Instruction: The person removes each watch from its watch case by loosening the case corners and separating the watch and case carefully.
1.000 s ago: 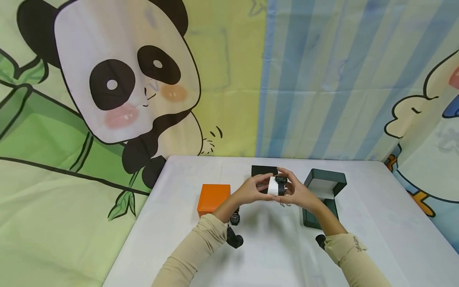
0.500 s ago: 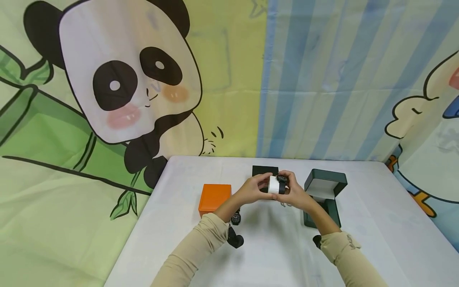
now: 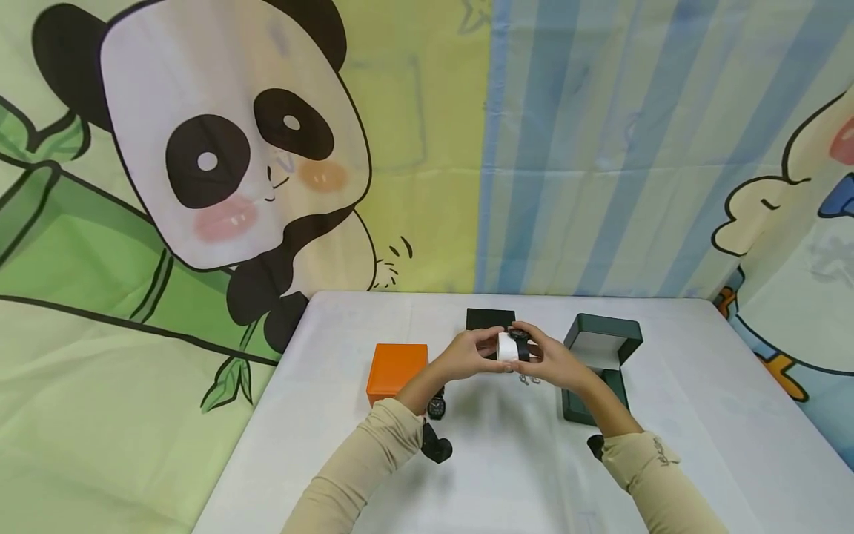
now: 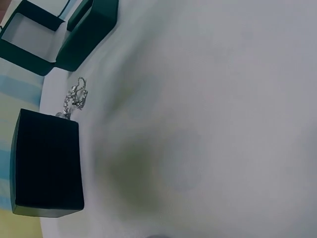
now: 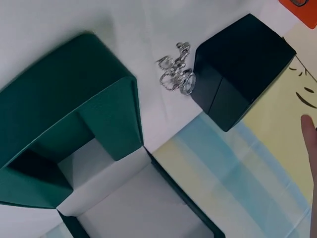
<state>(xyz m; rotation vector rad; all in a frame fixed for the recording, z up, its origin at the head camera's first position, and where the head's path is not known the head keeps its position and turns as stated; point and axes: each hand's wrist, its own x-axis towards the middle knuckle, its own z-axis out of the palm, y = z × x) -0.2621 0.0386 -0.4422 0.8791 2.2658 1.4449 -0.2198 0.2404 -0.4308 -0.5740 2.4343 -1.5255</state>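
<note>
Both hands hold a black-strapped wristwatch [image 3: 518,336] wrapped round a white cushion [image 3: 506,348], raised over the table in the head view. My left hand [image 3: 465,354] grips the cushion's white end between thumb and fingers. On the other side, my right hand [image 3: 559,363] pinches the watch end, its fingers curved over the top and thumb below. In the right wrist view only a finger [image 5: 310,136] shows at the edge. The left wrist view shows neither hand nor watch. Part of the strap is hidden behind the fingers.
Behind the hands stands a dark closed box [image 3: 490,318], with a silver chain-like piece [image 5: 177,74] beside it. An open green box [image 3: 607,337] is at the right. An orange box [image 3: 398,367] and another black watch [image 3: 437,406] lie left on the white table [image 3: 507,475].
</note>
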